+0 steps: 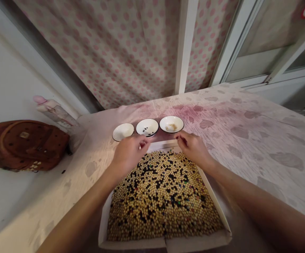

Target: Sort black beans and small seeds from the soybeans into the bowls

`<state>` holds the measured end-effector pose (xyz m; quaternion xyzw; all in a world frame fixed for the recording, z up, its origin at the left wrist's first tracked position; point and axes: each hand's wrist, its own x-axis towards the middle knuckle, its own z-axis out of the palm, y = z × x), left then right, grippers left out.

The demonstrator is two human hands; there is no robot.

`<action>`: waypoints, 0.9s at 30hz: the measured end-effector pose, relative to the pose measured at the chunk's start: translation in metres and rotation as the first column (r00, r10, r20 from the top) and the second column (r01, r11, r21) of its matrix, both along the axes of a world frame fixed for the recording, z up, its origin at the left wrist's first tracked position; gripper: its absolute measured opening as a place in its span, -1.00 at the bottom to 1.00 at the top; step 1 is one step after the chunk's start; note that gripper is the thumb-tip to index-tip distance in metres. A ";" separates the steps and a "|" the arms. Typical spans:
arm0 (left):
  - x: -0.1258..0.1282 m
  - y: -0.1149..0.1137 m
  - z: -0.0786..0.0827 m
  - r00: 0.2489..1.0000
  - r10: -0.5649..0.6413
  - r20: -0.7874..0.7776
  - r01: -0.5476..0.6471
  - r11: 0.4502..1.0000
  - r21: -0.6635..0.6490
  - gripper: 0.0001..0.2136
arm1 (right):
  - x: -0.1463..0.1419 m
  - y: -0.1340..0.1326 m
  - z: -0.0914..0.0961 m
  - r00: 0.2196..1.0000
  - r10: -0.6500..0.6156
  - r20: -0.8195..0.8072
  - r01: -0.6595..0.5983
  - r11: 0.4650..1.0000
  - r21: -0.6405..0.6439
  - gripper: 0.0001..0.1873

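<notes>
Left hand (128, 154) and right hand (193, 149) pinch above a cardboard tray (131, 243) of mixed beans (163, 196)
Left fingertips (141, 144) are together on something too small to tell; right fingertips (180, 137) clamp a dark bean (183, 140). Just beyond the tray, three white dishes (147, 127) stand in a row, the middle holding black beans (148, 130), the right pale beans (172, 126); a brown backpack (25, 146) lies well left

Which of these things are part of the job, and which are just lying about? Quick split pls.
Part of the job:
left hand
right hand
white cardboard tray
pale beans mixed with black and coloured ones
white bowl
white bowl with black beans
white bowl with pale beans

Lying about:
brown studded backpack
pink-capped bottle
polka-dot curtain
</notes>
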<state>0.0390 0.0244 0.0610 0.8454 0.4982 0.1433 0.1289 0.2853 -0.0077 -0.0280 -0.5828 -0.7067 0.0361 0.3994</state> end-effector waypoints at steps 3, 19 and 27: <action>0.000 -0.030 -0.009 0.993 -0.118 0.017 0.119 0.991 -0.068 -0.84 | 0.002 -0.001 0.002 0.999 0.033 0.014 -0.033 0.999 -0.002 -0.78; -0.007 -0.029 -0.050 0.981 -0.102 0.162 0.107 0.994 -0.019 -0.86 | 0.006 -0.004 0.011 0.823 0.315 0.473 -0.268 0.949 -0.166 -0.69; -0.009 -0.027 -0.056 0.981 -0.107 0.161 0.109 0.994 -0.003 -0.85 | 0.003 -0.003 0.010 0.751 0.309 0.583 -0.253 0.951 -0.178 -0.74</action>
